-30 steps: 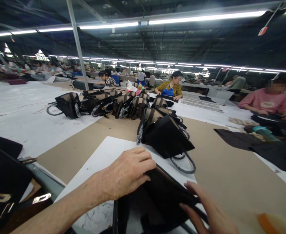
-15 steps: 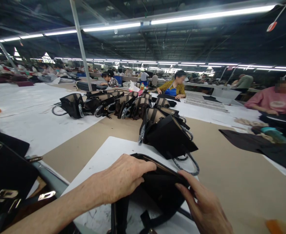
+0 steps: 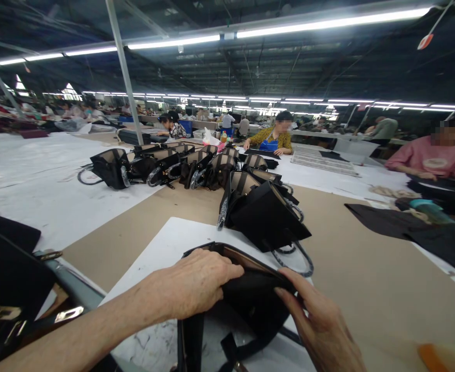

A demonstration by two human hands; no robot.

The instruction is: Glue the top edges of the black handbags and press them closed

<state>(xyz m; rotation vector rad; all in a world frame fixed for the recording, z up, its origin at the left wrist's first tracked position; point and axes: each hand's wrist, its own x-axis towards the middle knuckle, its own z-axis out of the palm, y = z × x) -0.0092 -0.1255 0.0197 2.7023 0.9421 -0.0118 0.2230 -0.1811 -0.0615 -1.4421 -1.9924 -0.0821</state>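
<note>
A black handbag point(image 3: 251, 302) with a tan lining lies on a white board point(image 3: 165, 240) right in front of me, its mouth partly parted. My left hand point(image 3: 202, 281) grips the bag's upper edge at the left, fingers curled over the rim and partly hidden. At the right end of the same edge, my right hand point(image 3: 313, 315) pinches the rim between thumb and fingers. Black straps hang from the bag below my hands. Just beyond it another black handbag point(image 3: 270, 217) leans over, its handle wrapped in clear plastic.
Several black handbags point(image 3: 188, 165) stand in a row across the table. More bags with gold buckles point(image 3: 70, 313) are close at the lower left. Black fabric pieces point(image 3: 386, 219) lie at the right. Co-workers sit across the table, one in a yellow top point(image 3: 270, 137), another in pink point(image 3: 433, 155).
My left hand has shifted slightly left along the bag's rim, and more of the rim's left end shows. The right hand keeps its pinch. The whole view has shifted a little.
</note>
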